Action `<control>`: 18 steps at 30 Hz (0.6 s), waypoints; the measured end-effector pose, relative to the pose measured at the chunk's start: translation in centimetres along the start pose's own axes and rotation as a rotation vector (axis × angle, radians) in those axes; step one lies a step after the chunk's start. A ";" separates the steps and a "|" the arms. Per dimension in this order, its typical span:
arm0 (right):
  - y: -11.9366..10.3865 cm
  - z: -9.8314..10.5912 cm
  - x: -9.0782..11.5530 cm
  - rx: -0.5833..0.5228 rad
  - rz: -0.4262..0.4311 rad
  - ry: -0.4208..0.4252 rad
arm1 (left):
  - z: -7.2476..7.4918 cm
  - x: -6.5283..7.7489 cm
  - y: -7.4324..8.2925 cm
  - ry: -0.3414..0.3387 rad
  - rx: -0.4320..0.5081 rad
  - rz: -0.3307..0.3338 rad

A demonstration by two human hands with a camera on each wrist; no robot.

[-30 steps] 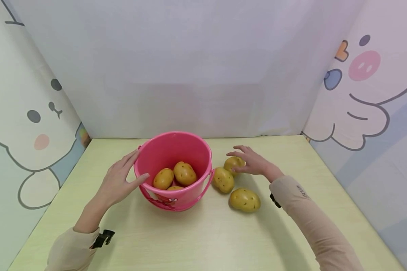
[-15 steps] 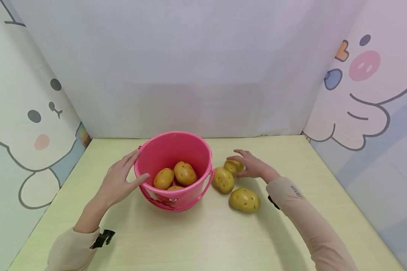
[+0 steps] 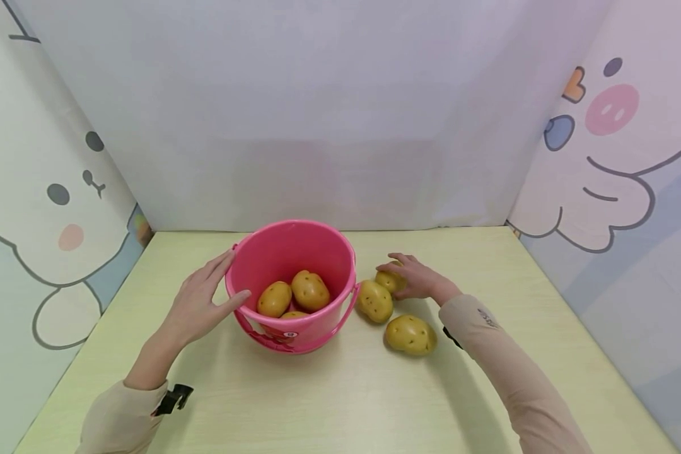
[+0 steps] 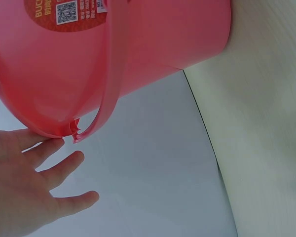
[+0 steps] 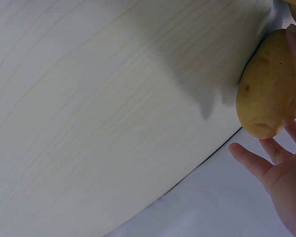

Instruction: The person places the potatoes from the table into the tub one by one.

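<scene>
The farthest potato (image 3: 388, 282) sits on the worktop (image 3: 329, 403), right of the pink bucket (image 3: 289, 249), the right hand (image 3: 417, 278) curling its fingers round it. A second potato (image 3: 374, 301) lies just beside it, a third (image 3: 411, 335) nearer the person. The left hand (image 3: 195, 309), fingers spread apart, touches the bucket's rim; more potatoes (image 3: 309, 291) lie inside.

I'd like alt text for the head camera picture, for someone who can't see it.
A person's right hand curls around a potato on a pale table, beside two loose potatoes. Their left hand touches the rim of a pink bucket with three potatoes visible inside.
</scene>
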State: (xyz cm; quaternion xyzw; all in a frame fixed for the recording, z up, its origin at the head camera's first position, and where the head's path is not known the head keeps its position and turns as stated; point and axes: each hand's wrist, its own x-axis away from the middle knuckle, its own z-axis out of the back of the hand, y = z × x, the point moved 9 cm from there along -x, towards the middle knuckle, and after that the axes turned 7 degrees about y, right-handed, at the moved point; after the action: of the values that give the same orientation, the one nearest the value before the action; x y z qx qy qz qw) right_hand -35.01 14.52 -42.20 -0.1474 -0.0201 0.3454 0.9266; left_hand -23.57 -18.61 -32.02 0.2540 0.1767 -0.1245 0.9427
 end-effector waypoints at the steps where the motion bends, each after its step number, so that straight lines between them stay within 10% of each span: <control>1: 0.1 -0.1 0.0 -0.005 -0.002 -0.001 | 0.0 0.0 0.0 0.002 0.000 -0.002; 18: 0.5 -0.7 -0.3 -0.050 -0.043 -0.015 | 0.1 0.0 0.2 0.009 -0.002 -0.009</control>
State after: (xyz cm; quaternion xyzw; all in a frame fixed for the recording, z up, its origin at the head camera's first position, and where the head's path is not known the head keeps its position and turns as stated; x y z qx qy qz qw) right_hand -35.45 14.49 -42.95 -0.1673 -0.0390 0.3258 0.9297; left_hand -23.46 -18.51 -31.88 0.2527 0.1822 -0.1274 0.9417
